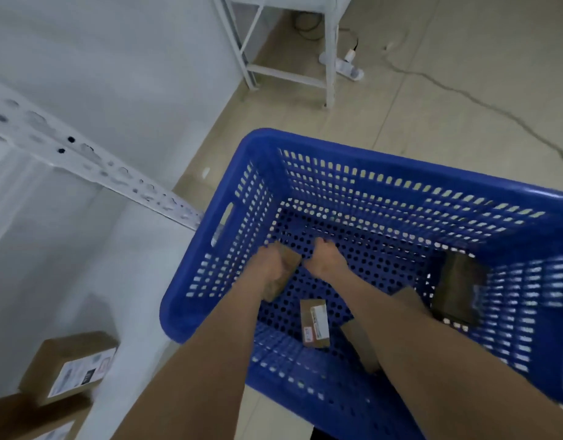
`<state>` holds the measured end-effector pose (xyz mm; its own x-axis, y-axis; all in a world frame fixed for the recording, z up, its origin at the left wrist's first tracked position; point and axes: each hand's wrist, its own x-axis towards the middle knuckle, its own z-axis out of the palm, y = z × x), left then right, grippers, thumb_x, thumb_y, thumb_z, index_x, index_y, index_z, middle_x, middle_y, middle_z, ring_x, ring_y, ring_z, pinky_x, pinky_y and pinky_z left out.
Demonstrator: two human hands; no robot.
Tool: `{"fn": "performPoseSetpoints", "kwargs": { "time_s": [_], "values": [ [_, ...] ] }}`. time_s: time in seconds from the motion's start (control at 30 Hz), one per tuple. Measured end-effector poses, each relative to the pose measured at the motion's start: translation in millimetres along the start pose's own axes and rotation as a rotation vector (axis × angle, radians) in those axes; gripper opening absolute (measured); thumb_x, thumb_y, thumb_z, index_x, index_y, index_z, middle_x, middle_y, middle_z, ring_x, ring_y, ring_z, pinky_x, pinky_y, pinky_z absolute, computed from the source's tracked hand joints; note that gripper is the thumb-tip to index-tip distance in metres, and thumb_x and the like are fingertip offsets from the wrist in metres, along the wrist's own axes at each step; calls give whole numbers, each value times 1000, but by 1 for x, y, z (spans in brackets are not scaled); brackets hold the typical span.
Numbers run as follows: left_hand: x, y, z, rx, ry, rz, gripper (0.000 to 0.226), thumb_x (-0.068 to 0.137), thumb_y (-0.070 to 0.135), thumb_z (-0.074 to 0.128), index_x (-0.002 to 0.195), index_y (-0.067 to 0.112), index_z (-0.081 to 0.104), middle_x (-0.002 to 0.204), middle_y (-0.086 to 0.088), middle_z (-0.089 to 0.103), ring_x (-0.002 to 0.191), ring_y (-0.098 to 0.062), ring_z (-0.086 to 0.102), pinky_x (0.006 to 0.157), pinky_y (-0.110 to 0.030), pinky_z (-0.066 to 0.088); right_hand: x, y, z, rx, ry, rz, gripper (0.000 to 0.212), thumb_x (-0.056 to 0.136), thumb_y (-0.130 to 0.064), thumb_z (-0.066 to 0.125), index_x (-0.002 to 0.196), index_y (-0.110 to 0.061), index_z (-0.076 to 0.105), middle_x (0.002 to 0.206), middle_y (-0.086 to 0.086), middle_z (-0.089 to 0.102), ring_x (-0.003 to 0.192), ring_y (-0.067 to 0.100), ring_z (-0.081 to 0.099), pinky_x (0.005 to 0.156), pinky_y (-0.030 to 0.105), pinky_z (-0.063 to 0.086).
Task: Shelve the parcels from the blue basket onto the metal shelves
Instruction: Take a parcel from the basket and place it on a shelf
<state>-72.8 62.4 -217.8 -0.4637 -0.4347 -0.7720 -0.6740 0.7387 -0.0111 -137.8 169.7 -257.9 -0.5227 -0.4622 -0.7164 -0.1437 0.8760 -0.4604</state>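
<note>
One blue basket [385,160]: it stands on the tiled floor just beside the shelving. Its perforated walls are deep on every side, so a parcel should rise straight up past the rim before it swings left.
Metal shelves [92,163]: a white slotted upright slants between the basket and the shelf space. I judge it the main edge to clear, so carry the load round it, not across it.
Shelved parcels [67,366]: brown boxes sit at the lower left, with pale shelf surface showing beyond them as room for setting down.
Dark parcel [458,290]: it leans against the basket's right wall, well apart from both hands.
Half-hidden parcel [361,350]: it lies under the right forearm, so lift that arm without dragging it.
Labelled parcel [315,327]: it lies flat on the basket floor between the two forearms.
Left hand [269,269]: it is low in the basket, fingers curled round the small parcel [288,265], which is near the left wall.
Right hand [326,263]: its fingertips point down at the basket floor just beside that parcel. I cannot tell whether it holds anything.
Step in hand: picking up. Steady the small parcel's free side with the right hand and keep it level.
</note>
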Motion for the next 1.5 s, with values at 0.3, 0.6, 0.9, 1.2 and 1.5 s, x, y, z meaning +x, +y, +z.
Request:
{"fn": "performPoseSetpoints", "kwargs": {
  "time_s": [0.3, 0.6, 0.9, 1.2, 1.5],
  "values": [
    [97, -24, 50, -279, -42, -87, 69, 96, 25, 51, 152, 11, 14, 155, -13, 21, 135, -31, 35, 107, -42, 39, 96, 2, 72, 677, -156, 370, 39, 99, -15, 50, 135, -2, 41, 121, 21, 57, 100, 28, 59, 90, 39, 53],
    [27, -18, 5, -728, 50, -106, 46, 95, 37, 50, 128, 5, 51, 115, -8, 56, 100, -21, 56, 82, -29, 46, 51, -14, 33, 989, -85, 337, 55, 98, -47, 48, 114, 5, 59, 108, 21, 65, 90, 31, 66, 70, 38, 57],
    [-138, 3, -74, -979, 344, -52, 31, 91, 43, 58, 77, 17, 47, 80, -2, 50, 74, -17, 48, 70, -31, 38, -93, -61, -75, 944, 32, 243, 51, 96, -51, 49, 112, -4, 56, 104, 15, 64, 84, 28, 63, 64, 36, 52],
    [-321, -8, -96, -1077, 616, -50, 37, 91, 48, 55, 79, 13, 52, 75, -7, 52, 69, -19, 48, 63, -27, 39, -254, -109, -126, 1056, -113, 33, 47, 88, -33, 65, 126, -10, 50, 120, 14, 53, 103, 32, 61, 63, 40, 60],
    [-453, -75, -71, -1479, 676, -169, 38, 89, 41, 62, 102, 7, 53, 106, -8, 62, 98, -26, 63, 84, -38, 56, -390, -163, -99, 968, -392, -264, 31, 91, -4, 54, 122, -2, 56, 113, 18, 65, 97, 27, 64, 75, 36, 56]
  ]
}}
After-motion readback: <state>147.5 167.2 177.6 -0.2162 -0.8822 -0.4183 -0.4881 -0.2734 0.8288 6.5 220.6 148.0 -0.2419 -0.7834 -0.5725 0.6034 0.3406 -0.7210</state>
